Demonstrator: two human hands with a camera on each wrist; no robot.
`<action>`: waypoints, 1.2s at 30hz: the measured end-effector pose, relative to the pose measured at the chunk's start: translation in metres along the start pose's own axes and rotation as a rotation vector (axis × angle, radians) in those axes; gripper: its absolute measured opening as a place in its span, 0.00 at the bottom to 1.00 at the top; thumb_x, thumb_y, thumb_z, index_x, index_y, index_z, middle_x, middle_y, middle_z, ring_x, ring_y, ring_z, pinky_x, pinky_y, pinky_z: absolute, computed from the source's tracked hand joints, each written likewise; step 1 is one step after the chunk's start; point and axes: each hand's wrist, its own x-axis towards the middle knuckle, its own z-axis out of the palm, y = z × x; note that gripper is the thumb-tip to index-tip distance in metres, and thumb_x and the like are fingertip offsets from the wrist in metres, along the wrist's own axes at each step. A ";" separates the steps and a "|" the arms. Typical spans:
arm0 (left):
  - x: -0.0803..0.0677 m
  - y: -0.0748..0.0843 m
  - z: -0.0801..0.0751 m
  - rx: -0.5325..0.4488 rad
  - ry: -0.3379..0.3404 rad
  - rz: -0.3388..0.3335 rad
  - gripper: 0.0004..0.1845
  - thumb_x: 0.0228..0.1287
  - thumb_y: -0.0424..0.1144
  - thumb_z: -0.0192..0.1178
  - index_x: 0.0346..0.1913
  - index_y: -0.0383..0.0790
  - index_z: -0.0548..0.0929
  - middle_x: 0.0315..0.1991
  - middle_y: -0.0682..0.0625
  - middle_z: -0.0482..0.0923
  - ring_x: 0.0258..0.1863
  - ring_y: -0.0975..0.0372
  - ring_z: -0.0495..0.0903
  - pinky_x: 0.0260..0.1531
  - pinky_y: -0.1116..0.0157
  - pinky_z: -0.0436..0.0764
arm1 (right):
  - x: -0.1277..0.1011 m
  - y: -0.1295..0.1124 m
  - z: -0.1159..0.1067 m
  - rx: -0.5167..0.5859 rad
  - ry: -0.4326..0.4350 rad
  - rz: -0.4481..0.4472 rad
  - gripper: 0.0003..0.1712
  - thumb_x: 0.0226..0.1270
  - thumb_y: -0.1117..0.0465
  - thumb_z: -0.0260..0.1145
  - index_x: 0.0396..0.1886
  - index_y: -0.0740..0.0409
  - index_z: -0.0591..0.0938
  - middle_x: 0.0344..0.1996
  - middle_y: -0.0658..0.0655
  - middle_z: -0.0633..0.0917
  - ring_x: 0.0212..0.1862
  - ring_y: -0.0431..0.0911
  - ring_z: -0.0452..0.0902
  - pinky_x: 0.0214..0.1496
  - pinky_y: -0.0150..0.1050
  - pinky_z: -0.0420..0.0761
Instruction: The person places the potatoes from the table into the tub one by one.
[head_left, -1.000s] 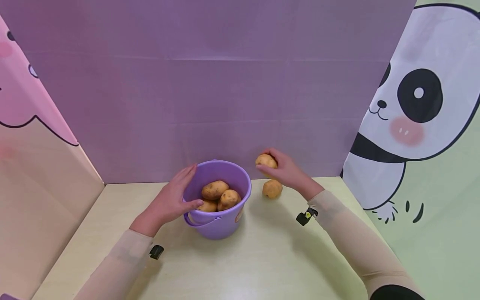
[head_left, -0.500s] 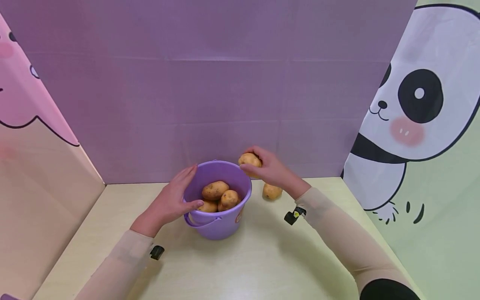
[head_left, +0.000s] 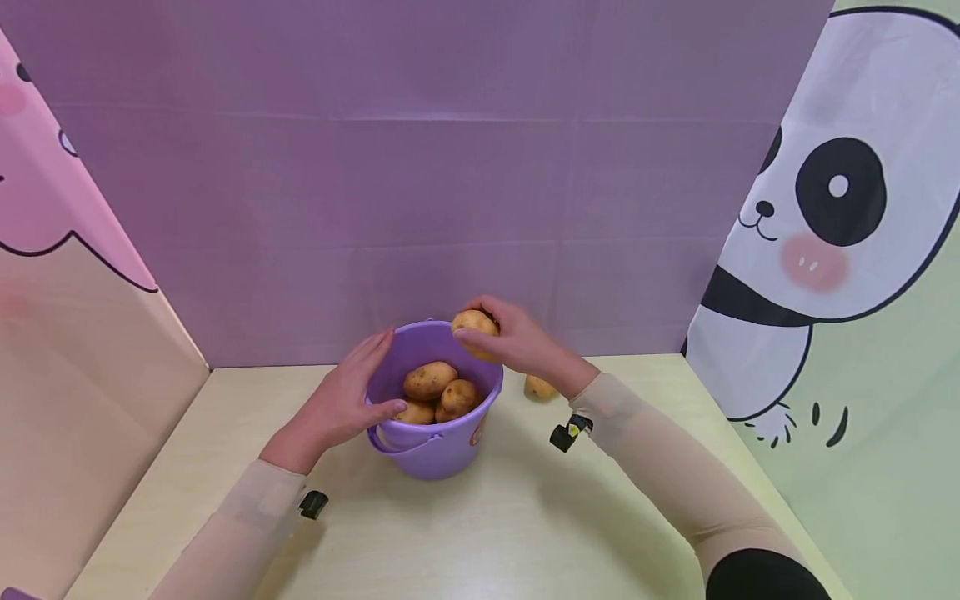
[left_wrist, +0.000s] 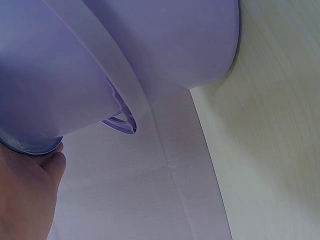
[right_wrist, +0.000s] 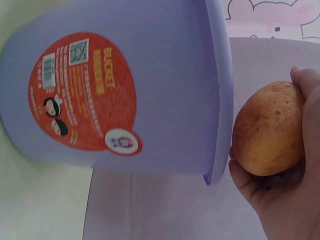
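Observation:
In the head view a purple bucket stands upright on the table with several potatoes inside. My left hand holds the bucket's left rim, its thumb reaching over the near edge. The left wrist view shows this hand against the rim. With my right hand I grip a potato over the bucket's far right rim. Seen from the right wrist, that potato is just beside the rim, fingers around it. Another potato lies on the table, partly hidden by my right wrist.
The pale wooden table ends at a purple backdrop close behind the bucket. A panda-printed panel borders the right side and a pink printed panel the left. The bucket's handle hangs at its front.
My right hand has carried its potato leftward, from above the table potato to over the bucket's right rim. The left hand and bucket have stayed put.

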 end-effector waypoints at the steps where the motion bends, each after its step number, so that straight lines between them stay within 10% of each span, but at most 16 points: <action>1: 0.000 0.000 0.000 -0.001 0.001 0.002 0.62 0.67 0.65 0.71 0.88 0.29 0.54 0.88 0.35 0.53 0.87 0.38 0.52 0.81 0.34 0.59 | 0.001 -0.001 0.001 -0.004 -0.002 0.000 0.18 0.79 0.47 0.74 0.60 0.50 0.85 0.44 0.52 0.88 0.44 0.48 0.84 0.43 0.42 0.87; 36: -0.001 0.001 -0.002 -0.014 -0.017 -0.019 0.63 0.67 0.71 0.68 0.89 0.32 0.55 0.89 0.36 0.53 0.88 0.40 0.51 0.81 0.34 0.60 | 0.026 -0.016 0.054 -0.125 -0.141 -0.097 0.22 0.75 0.42 0.75 0.59 0.48 0.86 0.47 0.46 0.87 0.45 0.44 0.83 0.46 0.38 0.86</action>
